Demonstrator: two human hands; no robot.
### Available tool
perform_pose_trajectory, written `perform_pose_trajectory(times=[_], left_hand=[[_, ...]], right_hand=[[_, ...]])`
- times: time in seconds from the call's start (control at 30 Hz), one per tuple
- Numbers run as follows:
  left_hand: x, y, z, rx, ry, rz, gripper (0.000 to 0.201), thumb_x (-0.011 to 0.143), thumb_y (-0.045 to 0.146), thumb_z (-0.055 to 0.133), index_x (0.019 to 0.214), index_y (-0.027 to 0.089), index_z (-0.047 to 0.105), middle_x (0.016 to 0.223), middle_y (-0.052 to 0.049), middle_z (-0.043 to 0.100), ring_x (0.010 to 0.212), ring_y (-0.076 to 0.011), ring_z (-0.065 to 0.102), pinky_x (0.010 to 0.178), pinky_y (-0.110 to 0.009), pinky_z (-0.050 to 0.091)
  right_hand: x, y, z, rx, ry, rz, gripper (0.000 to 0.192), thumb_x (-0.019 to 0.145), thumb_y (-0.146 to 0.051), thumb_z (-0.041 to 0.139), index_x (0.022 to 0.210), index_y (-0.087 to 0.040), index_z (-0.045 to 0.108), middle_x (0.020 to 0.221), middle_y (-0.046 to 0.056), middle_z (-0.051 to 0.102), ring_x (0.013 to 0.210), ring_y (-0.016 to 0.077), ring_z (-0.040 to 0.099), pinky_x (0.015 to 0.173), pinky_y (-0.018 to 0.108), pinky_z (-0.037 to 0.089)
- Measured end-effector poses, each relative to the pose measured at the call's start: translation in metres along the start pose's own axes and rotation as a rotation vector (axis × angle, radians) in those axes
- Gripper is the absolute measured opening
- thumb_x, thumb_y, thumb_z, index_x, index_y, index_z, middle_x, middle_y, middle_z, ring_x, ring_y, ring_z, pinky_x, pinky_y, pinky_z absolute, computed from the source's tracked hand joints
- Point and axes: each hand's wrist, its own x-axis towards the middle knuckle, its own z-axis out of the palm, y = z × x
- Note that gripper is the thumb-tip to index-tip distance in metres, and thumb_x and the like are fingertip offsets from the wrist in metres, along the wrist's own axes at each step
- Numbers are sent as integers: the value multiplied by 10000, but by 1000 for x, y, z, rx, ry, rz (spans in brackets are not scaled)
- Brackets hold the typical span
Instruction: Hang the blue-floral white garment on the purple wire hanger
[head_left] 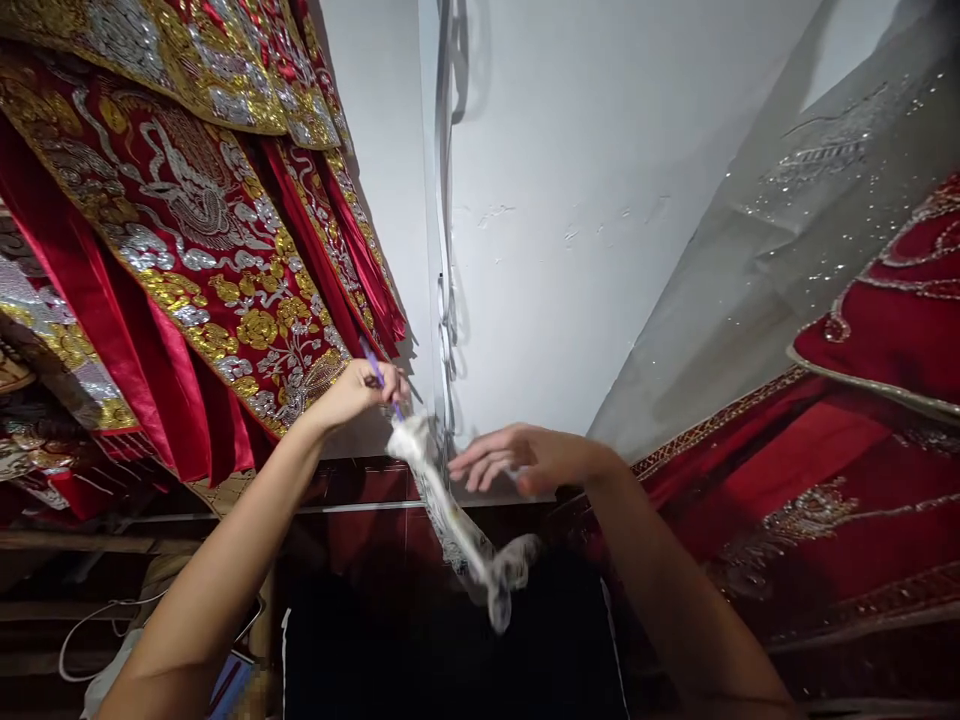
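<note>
My left hand point(373, 387) is closed around a thin purple stick point(370, 352). From the stick's lower end hangs a long white lacy cloth point(444, 500), bunched at the top and blurred at its loose lower end. Whether the cloth is tied to the stick or only lies against it, I cannot tell. To the right of the cloth, my right hand point(525, 455) hovers with fingers stretched out and apart, slightly blurred. A small pale patch shows near its fingers, too unclear to name.
Red garments point(217, 230) with gold and silver embroidery hang at the left. A sheer sparkling fabric point(697, 330) and red beaded cloth point(885, 330) are at the right. Ahead stands a white wall point(555, 200) with a cable point(442, 180). A bamboo pole point(97, 542) lies lower left.
</note>
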Motion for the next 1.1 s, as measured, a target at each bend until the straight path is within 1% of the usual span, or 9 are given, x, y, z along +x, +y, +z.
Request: perform_pose_trajectory(times=[0.07,0.2,0.33,0.43,0.53,0.63,0.77,0.93,1.1], left_hand=[[-14,10,13,11,-152,-3,230,632,219,628,448,207,491,586,-40,614,663,-198,613,846,-471,528],[-31,40,41,-6,-474,-42,263,665,248,616,417,229,532,539,-50,600,585,-202,583,816,-494,535],[-30,61,52,-48,-644,-38,326,707,302,638,406,238,530,517,-60,596,579,-211,586,825,-489,534],[-21,59,44,-113,-332,-52,244,695,338,686,510,211,591,565,-56,627,626,-217,618,850,-499,540],[-10,48,31,-211,44,-22,241,769,295,652,980,183,683,934,-92,727,916,-247,682,935,-485,521],[-6,41,18,-143,54,-8,420,837,268,622,1252,214,583,1272,-124,641,1163,-257,619,1018,-458,486],[-12,34,11,217,270,139,422,862,278,637,1277,246,565,1353,-91,570,1289,-262,517,1108,-453,402],[-16,-17,29,87,753,233,314,872,304,639,1162,230,547,1111,-61,589,1052,-194,584,931,-341,478],[-12,-74,76,-122,723,48,341,782,353,745,1014,201,547,905,-13,562,785,-123,551,761,-250,458]], right_hand=[[8,22,1,-45,51,63,536,840,-501,662,1303,-232,633,1234,113,659,1107,271,643,940,406,528],[33,63,15,-276,432,-7,685,804,-400,715,1440,-320,476,1548,75,370,1428,285,342,1169,453,291],[34,78,12,-221,431,-34,307,830,-420,665,1064,-221,669,1225,82,636,1238,275,531,1051,415,414],[11,75,-8,-36,355,121,315,799,-475,695,723,-184,601,713,10,634,760,201,633,714,302,505],[-20,75,-30,205,377,246,349,757,-503,735,710,-178,617,640,9,628,597,173,600,556,263,463],[-41,79,-51,417,598,217,313,724,-457,778,848,-181,701,768,55,721,670,211,671,603,286,518],[-40,78,-74,589,793,172,329,739,-453,757,950,-203,722,844,64,764,745,250,720,677,325,571],[-7,61,-83,690,637,175,386,815,-481,672,1096,-216,687,965,62,773,907,278,729,826,392,578],[9,55,-67,729,533,177,363,806,-468,693,1069,-218,705,940,64,774,914,278,726,829,393,567]])
